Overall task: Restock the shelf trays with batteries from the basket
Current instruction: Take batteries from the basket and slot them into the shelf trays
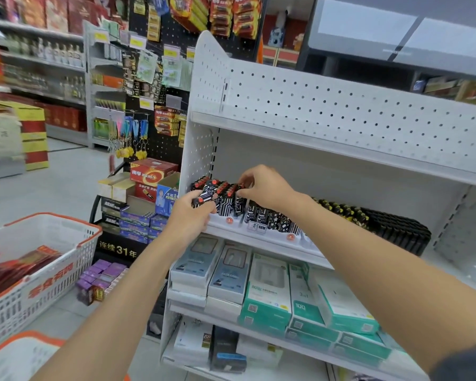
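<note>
The basket (47, 273) (white mesh, orange rim) stands on the floor at 8 o'clock of the view and holds flat red packs (25, 266) whose print is too blurred to read. The left hand (191, 215), near centre, curls its fingers round a battery pack (204, 195) with black-and-white wrap and red caps, at the left end of the shelf tray (272, 236). The right hand (267, 188), at 1 o'clock from the left hand, pinches thumb and forefinger on the tops of the standing batteries (227, 198) in the tray, probably on a single cell. Black batteries with yellow caps (349, 213) fill the shelf at 3 o'clock. White pegboard shelving (341, 114) backs the tray, and boxed goods (267, 292) occupy the shelf below. The right forearm hides part of the row.
</note>
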The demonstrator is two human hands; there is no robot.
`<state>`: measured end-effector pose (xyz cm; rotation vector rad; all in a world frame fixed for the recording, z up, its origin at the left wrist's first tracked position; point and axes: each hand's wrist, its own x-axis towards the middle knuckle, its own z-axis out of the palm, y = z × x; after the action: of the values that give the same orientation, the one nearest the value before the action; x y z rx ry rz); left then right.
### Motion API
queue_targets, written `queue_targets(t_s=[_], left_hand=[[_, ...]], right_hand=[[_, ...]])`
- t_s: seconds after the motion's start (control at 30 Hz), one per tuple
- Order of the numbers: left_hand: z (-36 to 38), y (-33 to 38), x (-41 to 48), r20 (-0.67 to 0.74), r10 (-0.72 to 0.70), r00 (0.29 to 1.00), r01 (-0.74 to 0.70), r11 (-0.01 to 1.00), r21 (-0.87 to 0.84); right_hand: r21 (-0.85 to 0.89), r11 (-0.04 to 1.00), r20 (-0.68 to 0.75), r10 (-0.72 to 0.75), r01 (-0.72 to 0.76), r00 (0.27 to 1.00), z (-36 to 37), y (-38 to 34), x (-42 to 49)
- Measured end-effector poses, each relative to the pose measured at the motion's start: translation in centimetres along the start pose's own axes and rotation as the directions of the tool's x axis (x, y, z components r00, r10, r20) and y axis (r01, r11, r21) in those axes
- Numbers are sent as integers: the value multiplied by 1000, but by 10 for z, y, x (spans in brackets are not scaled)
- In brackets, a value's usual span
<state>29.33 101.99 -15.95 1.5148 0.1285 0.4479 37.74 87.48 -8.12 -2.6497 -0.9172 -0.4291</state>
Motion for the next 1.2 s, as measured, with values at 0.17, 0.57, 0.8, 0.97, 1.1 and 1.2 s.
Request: queue_targets(t_s=[0.17,0.57,0.8,0.97,1.1,1.2], left_hand=[[0,-1,-3,10,0,1000,0,1000,18],[-2,5,-9,55,14,998,-13,1000,-27],[0,6,-12,147,34,989,-17,994,-112],[-9,11,-8,112,-45,993,78,947,-312],[-7,12,-9,88,-65,994,92,931,-354],[-8,9,-6,99,-47,994,74,956,-283]], right_hand=[[-5,1000,-4,11,-11,1000,4,4,0],[224,975,-32,1,7,999,-21,-10,-17],[498,866,5,-39,32,999,-14,-23,-32],[561,827,-57,91,-43,994,-22,-4,-33],[495,868,-95,103,-43,990,-21,8,-31],[413,910,-97,86,-38,992,-19,9,-26]])
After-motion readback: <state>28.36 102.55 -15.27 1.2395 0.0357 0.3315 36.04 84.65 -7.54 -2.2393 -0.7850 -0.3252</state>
